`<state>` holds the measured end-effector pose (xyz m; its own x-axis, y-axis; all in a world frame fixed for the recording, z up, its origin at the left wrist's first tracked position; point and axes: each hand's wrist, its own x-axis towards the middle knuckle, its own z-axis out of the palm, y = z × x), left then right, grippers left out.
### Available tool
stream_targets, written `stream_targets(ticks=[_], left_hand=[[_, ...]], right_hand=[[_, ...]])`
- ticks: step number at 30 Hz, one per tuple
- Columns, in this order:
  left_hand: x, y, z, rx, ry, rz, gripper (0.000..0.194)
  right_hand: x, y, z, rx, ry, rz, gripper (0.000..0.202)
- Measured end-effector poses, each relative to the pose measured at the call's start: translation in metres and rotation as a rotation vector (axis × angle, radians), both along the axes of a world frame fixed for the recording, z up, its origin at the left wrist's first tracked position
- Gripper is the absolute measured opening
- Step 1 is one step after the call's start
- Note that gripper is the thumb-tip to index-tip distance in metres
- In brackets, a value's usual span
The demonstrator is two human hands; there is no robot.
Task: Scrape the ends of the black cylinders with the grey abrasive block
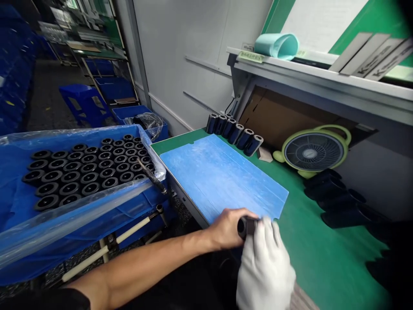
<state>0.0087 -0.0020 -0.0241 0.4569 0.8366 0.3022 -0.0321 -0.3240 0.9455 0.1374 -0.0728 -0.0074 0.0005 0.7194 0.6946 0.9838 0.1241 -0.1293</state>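
Observation:
My bare left hand [227,229] is closed around a short black cylinder [241,227] with an open round end, held over the near edge of the table. My right hand [266,265], in a white glove, is closed on a small dark brown flat piece [251,225] against the cylinder. Its exact kind is unclear, and the gloved fingers cover part of it. Just beyond both hands lies a blue sheet [222,172] on the green tabletop [322,258].
At left, a blue crate [129,202] lined with clear plastic holds several upright black cylinders [90,168]. More cylinders [237,133] line the sheet's far edge; others [338,198] stand at right. A green-rimmed fan [311,153] sits under a shelf [322,82].

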Motion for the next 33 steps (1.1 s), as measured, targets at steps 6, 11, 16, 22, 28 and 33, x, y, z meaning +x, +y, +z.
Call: stream_targets(ticks=[6, 11, 16, 22, 28, 33], left_hand=[[-0.003, 0.002, 0.005, -0.023, 0.07, -0.063, 0.062], [-0.007, 0.003, 0.009, -0.037, 0.089, -0.086, 0.065], [-0.007, 0.001, 0.011, -0.029, 0.127, -0.097, 0.063], [-0.002, -0.006, 0.01, 0.041, 0.146, -0.05, 0.048], [0.0, -0.004, 0.011, 0.002, 0.125, -0.026, 0.036], [0.002, -0.004, 0.008, 0.0, 0.134, -0.021, 0.037]], right_hand=[[0.065, 0.014, 0.035, -0.022, 0.072, -0.094, 0.052], [0.077, -0.044, 0.01, -0.153, 0.255, -0.422, 0.059], [0.029, -0.047, -0.005, -0.053, 0.232, -0.18, 0.044], [-0.013, -0.018, 0.017, -0.184, -0.007, -0.039, 0.035], [-0.018, -0.014, 0.019, -0.124, -0.065, -0.093, 0.033], [-0.018, -0.007, 0.022, -0.085, -0.103, 0.005, 0.032]])
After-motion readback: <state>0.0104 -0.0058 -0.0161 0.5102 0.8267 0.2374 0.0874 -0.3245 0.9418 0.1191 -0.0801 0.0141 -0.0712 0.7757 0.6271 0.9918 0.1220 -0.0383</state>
